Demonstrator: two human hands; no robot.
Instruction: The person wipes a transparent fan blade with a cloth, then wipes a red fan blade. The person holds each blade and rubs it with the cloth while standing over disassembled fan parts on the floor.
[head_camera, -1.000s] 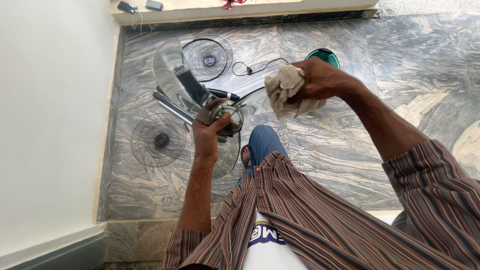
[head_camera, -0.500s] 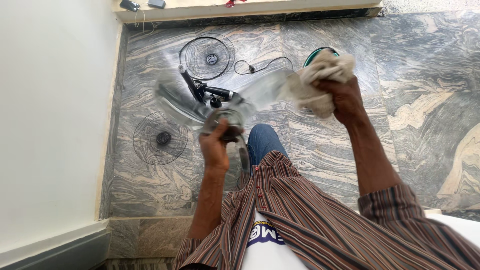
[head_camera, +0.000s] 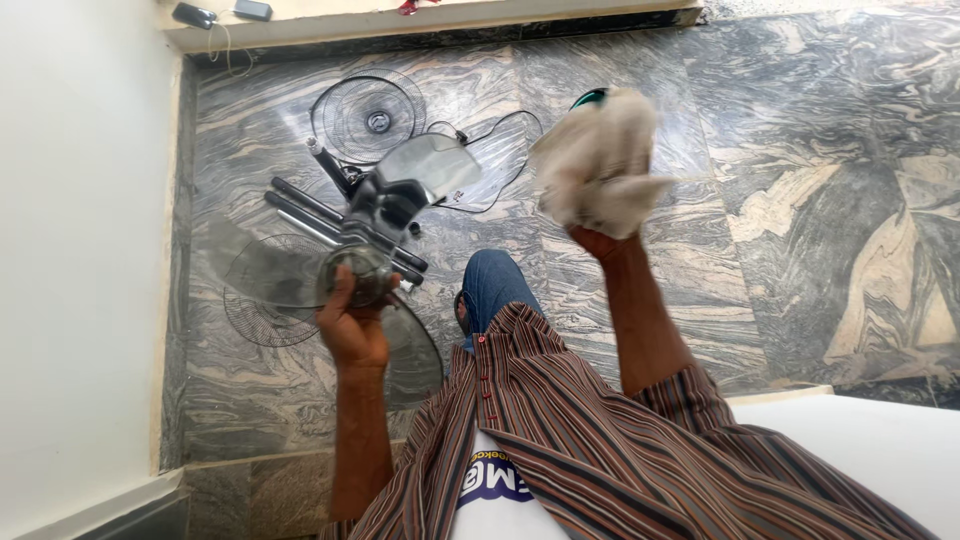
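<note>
Head view: left hand (head_camera: 352, 325) grips the clear fan blade (head_camera: 372, 262) by its hub, above the floor (head_camera: 800, 200). Right hand (head_camera: 598, 240) clutches a cloth (head_camera: 600, 160), lifted clear. Best to support each blade while wiping; thin plastic likely flexes.

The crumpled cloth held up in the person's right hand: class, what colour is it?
The crumpled cloth is pale beige, seen in the head view, the only one.
</note>
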